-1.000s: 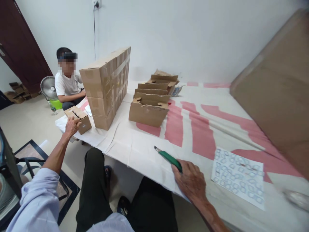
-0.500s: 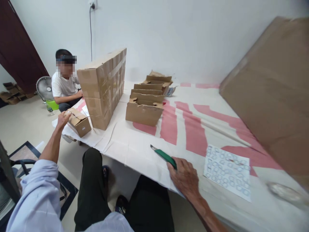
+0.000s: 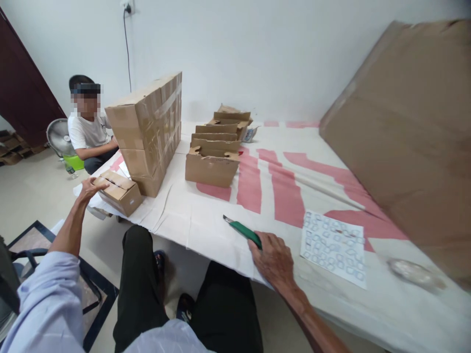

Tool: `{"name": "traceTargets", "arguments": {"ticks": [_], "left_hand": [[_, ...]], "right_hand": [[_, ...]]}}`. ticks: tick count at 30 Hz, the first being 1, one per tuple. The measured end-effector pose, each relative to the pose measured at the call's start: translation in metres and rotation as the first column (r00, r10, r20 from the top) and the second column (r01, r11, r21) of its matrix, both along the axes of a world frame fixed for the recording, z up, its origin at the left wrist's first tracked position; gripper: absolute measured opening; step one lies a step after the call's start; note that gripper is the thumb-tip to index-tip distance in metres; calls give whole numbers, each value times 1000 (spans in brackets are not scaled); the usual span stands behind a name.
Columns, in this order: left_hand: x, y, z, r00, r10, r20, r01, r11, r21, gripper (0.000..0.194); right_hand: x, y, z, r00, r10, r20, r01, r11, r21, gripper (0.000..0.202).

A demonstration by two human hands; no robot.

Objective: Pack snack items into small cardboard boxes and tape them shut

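Observation:
At the table's left edge, my left hand grips the near-left end of a small closed cardboard box, fingers reaching over its top. A dark slit or strip runs along the seam between the box's top flaps. My right hand is wrapped round a green utility knife and rests near the table's front edge. The knife's short blade points forward and left, above the white cloth. Just right of this hand lies a sheet of stickers printed with rows of blue-grey rings.
Stacked taped boxes stand just behind the small box. Open cardboard boxes sit in a row mid-table. A large carton leans at right, near a clear tape roll. Another person sits at far left beside a fan.
The small box has moved slightly nearer and right, with its left hand end turned. My left hand has gone from a pinch at its corner to fingers laid over its top. The view has shifted slightly right.

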State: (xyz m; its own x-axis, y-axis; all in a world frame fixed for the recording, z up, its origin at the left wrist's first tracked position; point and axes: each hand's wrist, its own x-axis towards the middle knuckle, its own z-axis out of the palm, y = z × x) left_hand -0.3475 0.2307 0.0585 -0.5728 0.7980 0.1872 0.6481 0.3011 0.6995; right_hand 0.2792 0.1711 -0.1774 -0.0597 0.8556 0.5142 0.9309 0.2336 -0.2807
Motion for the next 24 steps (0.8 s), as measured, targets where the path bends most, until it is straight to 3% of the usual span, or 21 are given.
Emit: {"name": "traceTargets", "arguments": {"ticks": [3, 7, 11, 16, 20, 24], "left_hand": [[28, -17, -15, 999, -40, 18, 41, 998, -42, 78], [87, -49, -44, 983, -160, 92, 164, 985, -44, 89], [138, -77, -70, 823, -464, 327, 499, 866, -26, 94], [160, -73, -96, 643, -635, 428, 690, 723, 35, 112], [169, -61, -105, 515, -675, 528, 764, 641, 75, 118], [181, -59, -106, 460, -704, 541, 785, 607, 124, 106]], "right_hand": [[-1, 0, 1, 1000, 6, -24, -6, 1000, -7, 23], [-1, 1, 1, 999, -1, -42, 0, 1000, -16, 24], [-1, 3, -1, 997, 1, -72, -2, 1000, -15, 27], [0, 4, 2, 991, 16, -129, -13, 1000, 18, 29], [-15, -2, 24, 964, 66, -258, -32, 991, 133, 29], [-50, -10, 65, 873, 282, -398, -200, 951, 235, 33]]}}
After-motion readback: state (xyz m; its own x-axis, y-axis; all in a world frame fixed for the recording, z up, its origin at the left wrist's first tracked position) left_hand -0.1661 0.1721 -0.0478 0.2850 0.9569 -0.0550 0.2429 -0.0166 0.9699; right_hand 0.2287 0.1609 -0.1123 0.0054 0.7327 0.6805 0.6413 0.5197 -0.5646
